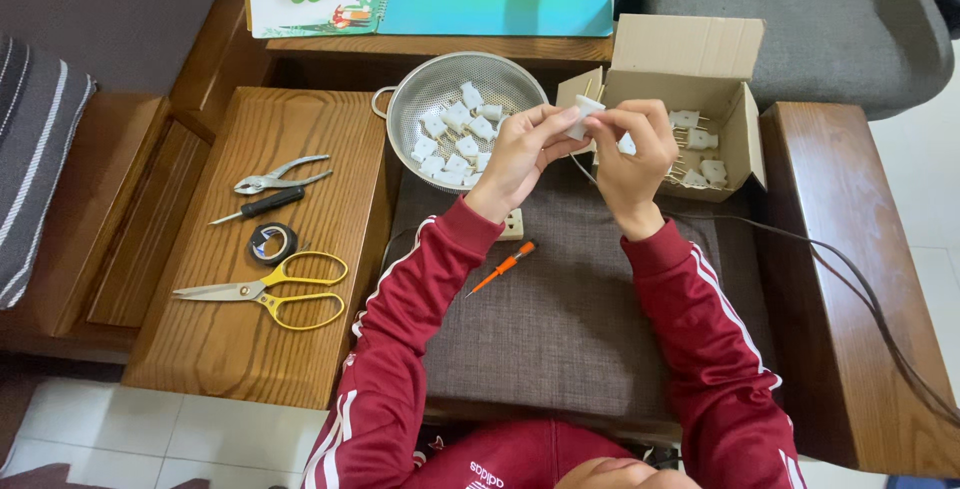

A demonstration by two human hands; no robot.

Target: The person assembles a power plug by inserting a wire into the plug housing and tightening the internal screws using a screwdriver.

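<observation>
I saw both hands meet above the grey cushion (560,319), between the steel colander (400,109) and the cardboard box (690,49). The left hand (520,154) and right hand (635,154) each pinched the white plug (583,116) from opposite sides, so neither was nearer. Its long axis seemed tilted up-left, though fingers hid much. A dark cord (850,289) trailed off right.

left hand (520,154) raised, fingers pinched | right hand (635,149) raised, fingers pinched, fingertips meeting
</observation>
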